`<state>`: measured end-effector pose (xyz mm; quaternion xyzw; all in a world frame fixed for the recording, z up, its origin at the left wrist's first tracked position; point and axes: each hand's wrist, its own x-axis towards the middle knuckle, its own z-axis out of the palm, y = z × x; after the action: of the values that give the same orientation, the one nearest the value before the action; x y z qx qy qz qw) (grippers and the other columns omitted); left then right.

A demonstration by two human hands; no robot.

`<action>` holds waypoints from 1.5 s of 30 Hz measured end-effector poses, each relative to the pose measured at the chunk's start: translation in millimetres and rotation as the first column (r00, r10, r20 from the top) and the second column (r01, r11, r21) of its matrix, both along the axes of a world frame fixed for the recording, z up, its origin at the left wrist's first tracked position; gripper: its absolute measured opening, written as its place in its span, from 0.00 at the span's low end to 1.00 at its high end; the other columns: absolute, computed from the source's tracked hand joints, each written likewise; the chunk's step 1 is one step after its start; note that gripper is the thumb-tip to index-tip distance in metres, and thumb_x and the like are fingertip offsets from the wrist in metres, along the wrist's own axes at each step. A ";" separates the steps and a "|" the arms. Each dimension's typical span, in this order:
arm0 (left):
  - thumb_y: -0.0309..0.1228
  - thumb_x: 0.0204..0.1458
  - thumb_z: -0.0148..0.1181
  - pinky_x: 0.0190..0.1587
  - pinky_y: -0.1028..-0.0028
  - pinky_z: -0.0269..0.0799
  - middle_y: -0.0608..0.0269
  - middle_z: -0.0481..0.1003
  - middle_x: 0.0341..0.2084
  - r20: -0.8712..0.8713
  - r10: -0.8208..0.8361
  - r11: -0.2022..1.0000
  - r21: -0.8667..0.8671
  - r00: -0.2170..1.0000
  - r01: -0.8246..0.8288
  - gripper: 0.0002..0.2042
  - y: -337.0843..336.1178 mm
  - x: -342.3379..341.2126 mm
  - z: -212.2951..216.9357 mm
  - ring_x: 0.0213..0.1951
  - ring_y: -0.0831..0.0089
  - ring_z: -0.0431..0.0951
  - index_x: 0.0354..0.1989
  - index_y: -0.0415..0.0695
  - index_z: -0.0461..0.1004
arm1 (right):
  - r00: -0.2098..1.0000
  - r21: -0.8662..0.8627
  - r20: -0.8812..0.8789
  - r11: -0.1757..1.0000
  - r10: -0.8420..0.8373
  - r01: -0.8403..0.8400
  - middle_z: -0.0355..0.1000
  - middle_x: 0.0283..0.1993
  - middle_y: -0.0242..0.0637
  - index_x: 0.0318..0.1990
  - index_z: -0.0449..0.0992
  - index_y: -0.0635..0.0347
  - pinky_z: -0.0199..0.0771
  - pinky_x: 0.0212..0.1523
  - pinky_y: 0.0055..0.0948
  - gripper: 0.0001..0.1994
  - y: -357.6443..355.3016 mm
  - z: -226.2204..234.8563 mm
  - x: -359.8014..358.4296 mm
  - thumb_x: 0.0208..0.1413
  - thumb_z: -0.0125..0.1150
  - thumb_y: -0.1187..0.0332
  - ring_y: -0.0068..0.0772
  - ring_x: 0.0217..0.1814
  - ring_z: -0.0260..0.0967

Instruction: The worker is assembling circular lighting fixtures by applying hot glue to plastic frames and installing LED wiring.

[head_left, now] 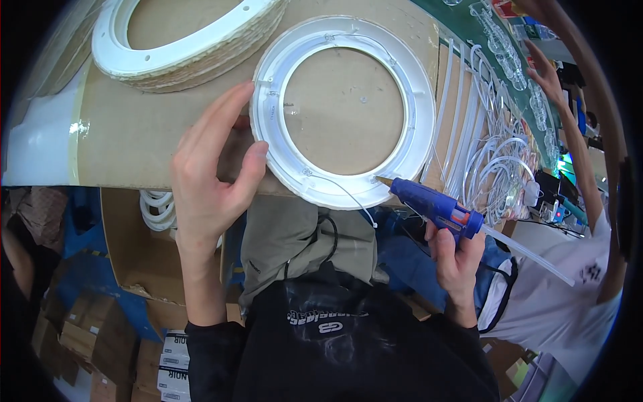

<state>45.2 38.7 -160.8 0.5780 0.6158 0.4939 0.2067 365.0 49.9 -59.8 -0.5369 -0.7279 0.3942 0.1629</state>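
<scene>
In front of me on the cardboard-covered table lies a white ring-shaped frame [423, 100] with a channel round it and a thin wire in the channel. The near rim reaches past the table edge, and a white cable end hangs from it. My left hand [218, 154] grips the ring's left rim, thumb and fingers spread apart along it. A blue hot glue gun [432, 204] is in my right hand [455, 261], fingers wrapped round its handle. Its nozzle points at the ring's near right part, touching or very close to it. A translucent glue stick [529, 254] sticks out of its back.
A stack of similar white rings [194, 67] stands at the back left. Loose glue sticks [455, 120] and tangled white cables [499, 154] lie at the right. An open cardboard box [137, 248] stands below the table's left side. A co-worker's arm [579, 147] reaches in at the right.
</scene>
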 end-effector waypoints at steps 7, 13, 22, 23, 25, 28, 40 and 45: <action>0.25 0.43 0.63 0.44 0.67 0.75 0.52 0.76 0.49 -0.007 0.010 1.000 -0.029 1.000 -0.011 0.26 -1.6 -0.7 3.3 0.37 0.63 0.79 0.55 0.39 0.73 | 0.999 0.009 -0.010 0.999 -0.033 0.033 0.71 0.28 0.34 0.48 0.67 0.68 0.57 0.21 0.15 0.11 -3.3 1.2 -0.9 0.64 0.50 0.69 0.14 0.19 0.59; 0.25 0.43 0.63 0.45 0.67 0.75 0.52 0.76 0.50 -0.003 0.012 0.999 -0.038 1.000 -0.012 0.26 -2.4 -1.5 4.3 0.37 0.63 0.79 0.55 0.40 0.73 | 0.999 0.053 0.040 0.998 0.036 -0.038 0.69 0.25 0.32 0.46 0.69 0.68 0.55 0.20 0.16 0.11 -0.9 1.8 1.1 0.64 0.50 0.68 0.14 0.18 0.58; 0.25 0.43 0.63 0.45 0.67 0.74 0.53 0.76 0.49 -0.010 0.014 0.999 -0.038 1.000 -0.014 0.26 -2.8 -1.7 5.4 0.37 0.64 0.79 0.56 0.40 0.72 | 0.999 0.004 0.034 1.000 -0.021 0.020 0.68 0.23 0.30 0.41 0.72 0.67 0.55 0.19 0.17 0.10 -1.9 6.6 -5.7 0.63 0.52 0.67 0.15 0.17 0.58; 0.25 0.43 0.63 0.45 0.67 0.74 0.53 0.76 0.50 -0.012 0.017 0.999 -0.041 1.000 -0.018 0.26 -2.8 -1.7 5.7 0.37 0.64 0.79 0.56 0.40 0.72 | 0.999 0.005 0.035 1.000 -0.020 0.020 0.68 0.23 0.30 0.41 0.72 0.67 0.55 0.19 0.17 0.10 -2.1 6.9 -5.4 0.63 0.52 0.67 0.15 0.17 0.58; 0.25 0.43 0.64 0.44 0.67 0.74 0.53 0.76 0.50 -0.011 0.016 0.999 -0.039 1.000 -0.016 0.26 -3.0 -1.9 5.3 0.37 0.64 0.79 0.56 0.40 0.72 | 0.998 0.019 0.056 1.000 -0.011 0.010 0.69 0.24 0.31 0.43 0.71 0.68 0.55 0.19 0.16 0.10 -2.3 7.0 -3.6 0.64 0.51 0.68 0.15 0.17 0.58; 0.26 0.44 0.64 0.44 0.67 0.74 0.53 0.76 0.50 -0.018 0.014 1.000 -0.026 1.000 -0.014 0.26 -2.2 -1.5 4.6 0.36 0.64 0.79 0.56 0.40 0.72 | 1.000 -0.021 0.024 1.000 -0.011 0.011 0.72 0.27 0.35 0.45 0.70 0.70 0.57 0.18 0.15 0.11 -1.1 7.3 0.3 0.64 0.50 0.69 0.15 0.18 0.60; 0.26 0.44 0.63 0.45 0.67 0.74 0.52 0.76 0.50 0.000 0.011 0.999 -0.036 1.000 -0.011 0.26 -0.6 0.5 4.8 0.38 0.63 0.78 0.56 0.40 0.72 | 0.992 0.041 -0.060 0.992 -0.115 0.117 0.73 0.34 0.41 0.49 0.68 0.71 0.56 0.18 0.16 0.14 15.6 2.7 16.5 0.67 0.45 0.67 0.14 0.17 0.58; 0.25 0.44 0.62 0.46 0.67 0.74 0.51 0.76 0.50 -0.031 0.011 0.999 -0.032 0.999 -0.012 0.25 -2.6 -1.9 6.4 0.39 0.61 0.78 0.55 0.38 0.72 | 0.977 0.111 -0.111 0.975 -0.182 0.194 0.72 0.33 0.38 0.50 0.67 0.70 0.55 0.19 0.14 0.13 31.9 -8.9 12.5 0.68 0.44 0.68 0.13 0.18 0.57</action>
<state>43.2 36.1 -154.4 0.5784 0.6303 0.4761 0.2036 377.5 81.8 -68.6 -0.5721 -0.6872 0.3584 0.2682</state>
